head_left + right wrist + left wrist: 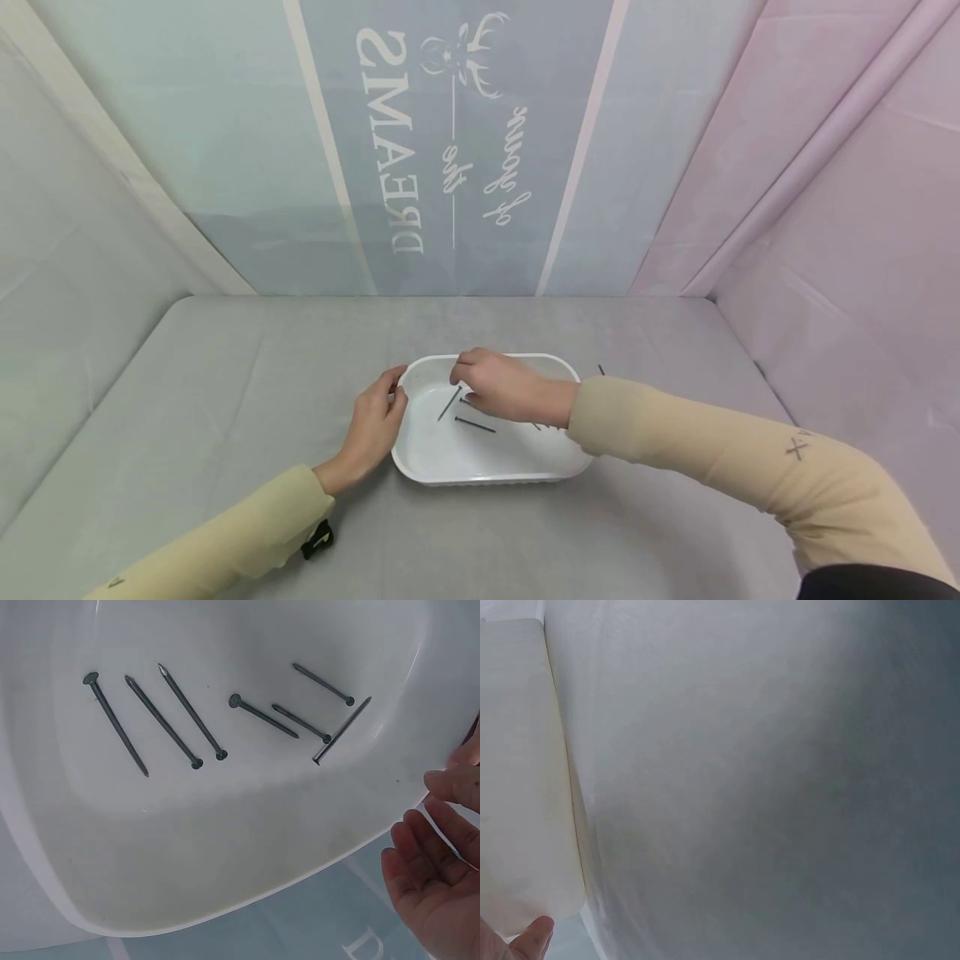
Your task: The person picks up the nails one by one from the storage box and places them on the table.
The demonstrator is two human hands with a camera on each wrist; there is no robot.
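A white rounded baking dish point(487, 462) sits on the grey cloth, with several dark nails point(184, 712) lying apart on its floor. My left hand point(372, 423) holds the dish by its left end, thumb and fingers at the rim. In the left wrist view only a bit of that hand point(531, 939) shows beyond the sleeve. My right hand point(504, 387) hovers over the dish near the far rim, palm down. Its fingers are loosely bent, with no nail seen between them. Just below its fingertips lies a slanted nail point(449, 403), beside another nail point(476, 425).
A short dark thin piece point(601, 369) lies on the cloth beyond the dish's right end, close to the right sleeve point(675, 425). A black clip point(318, 539) hangs under the left sleeve. Cloth walls point(465, 167) stand behind and at both sides.
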